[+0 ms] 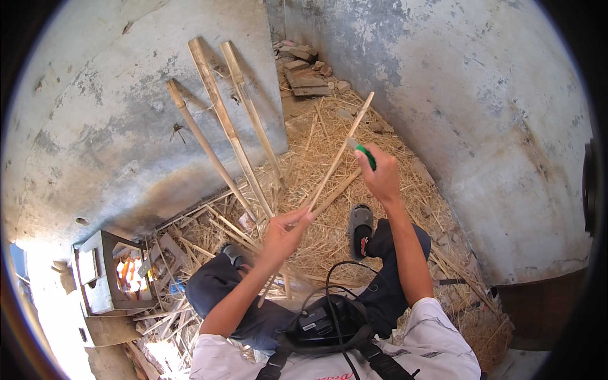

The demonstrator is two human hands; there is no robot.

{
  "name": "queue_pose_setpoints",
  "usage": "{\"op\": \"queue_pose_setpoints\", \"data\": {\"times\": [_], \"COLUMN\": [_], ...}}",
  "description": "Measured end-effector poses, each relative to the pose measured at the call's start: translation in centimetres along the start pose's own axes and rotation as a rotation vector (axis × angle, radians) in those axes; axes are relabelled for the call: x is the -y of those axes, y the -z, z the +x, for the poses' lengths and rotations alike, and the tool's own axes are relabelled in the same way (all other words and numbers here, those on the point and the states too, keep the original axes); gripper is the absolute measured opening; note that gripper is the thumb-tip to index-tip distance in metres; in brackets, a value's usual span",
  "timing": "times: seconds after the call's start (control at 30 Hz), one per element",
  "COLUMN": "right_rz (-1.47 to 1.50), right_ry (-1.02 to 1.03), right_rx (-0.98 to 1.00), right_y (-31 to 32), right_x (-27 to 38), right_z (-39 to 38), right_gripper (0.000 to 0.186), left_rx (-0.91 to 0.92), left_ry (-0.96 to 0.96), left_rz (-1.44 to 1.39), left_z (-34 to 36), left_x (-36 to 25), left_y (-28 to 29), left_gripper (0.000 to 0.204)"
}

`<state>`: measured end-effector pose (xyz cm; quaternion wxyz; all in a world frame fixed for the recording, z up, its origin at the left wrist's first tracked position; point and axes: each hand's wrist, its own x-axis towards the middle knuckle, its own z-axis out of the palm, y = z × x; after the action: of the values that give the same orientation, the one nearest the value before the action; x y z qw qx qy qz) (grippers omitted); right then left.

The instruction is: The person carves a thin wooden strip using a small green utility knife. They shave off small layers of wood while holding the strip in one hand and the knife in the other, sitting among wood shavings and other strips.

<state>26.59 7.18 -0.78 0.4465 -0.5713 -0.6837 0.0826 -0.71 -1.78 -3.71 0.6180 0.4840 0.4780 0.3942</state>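
A straw-strewn floor [310,158] is spreading below the left fingers [293,219]; weathered walls [443,95] are rising beyond. Those fingers are pinching a bamboo strip [329,174] — extending ahead of them. Right fingers [376,154] are gripping a green-handled knife [366,158] — its blade [353,143] at the strip.

One green-handled knife [367,158], three leaning poles [230,123], two shoes [360,221]
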Motion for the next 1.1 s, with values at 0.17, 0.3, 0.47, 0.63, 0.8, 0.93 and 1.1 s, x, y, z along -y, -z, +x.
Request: {"op": "queue_pose_setpoints", "data": {"times": [0.17, 0.3, 0.47, 0.63, 0.8, 0.93, 1.1], "right_rz": [-0.073, -0.085, -0.108, -0.095, -0.006, 0.31, 0.817], "right_ry": [0.009, 0.029, 0.022, -0.1, -0.137, -0.224, -0.434], "right_rx": [-0.089, -0.107, -0.078, -0.197, -0.233, -0.201, -0.018], "right_y": [1.0, 1.0, 1.0, 2.7, 2.5, 2.3, 2.5], "right_x": [-1.7, -1.3, -1.4, -3.4, -3.9, -4.1, -2.0], "right_z": [0.8, 0.7, 0.9, 2.6, 2.0, 1.9, 1.3], "right_gripper": [0.033, 0.033, 0.033, 0.038, 0.04, 0.037, 0.031], "left_rx": [0.057, 0.088, 0.108, 0.115, 0.177, 0.321, 0.404], "left_ry": [-0.049, -0.054, 0.016, -0.111, 0.033, 0.119, 0.19], "left_rz": [0.069, 0.083, 0.083, 0.17, 0.082, 0.031, -0.104], "left_z": [-0.3, -0.3, -0.4, -0.4, -0.7, -1.0, -1.6], "left_x": [-0.5, -0.7, -0.8, 0.3, -0.9, -1.9, -2.8], "left_y": [0.1, 0.3, 0.6, 0.6, 0.6, 1.2, 0.9], "left_gripper": [0.041, 0.042, 0.042, 0.043, 0.043, 0.048, 0.053]}}
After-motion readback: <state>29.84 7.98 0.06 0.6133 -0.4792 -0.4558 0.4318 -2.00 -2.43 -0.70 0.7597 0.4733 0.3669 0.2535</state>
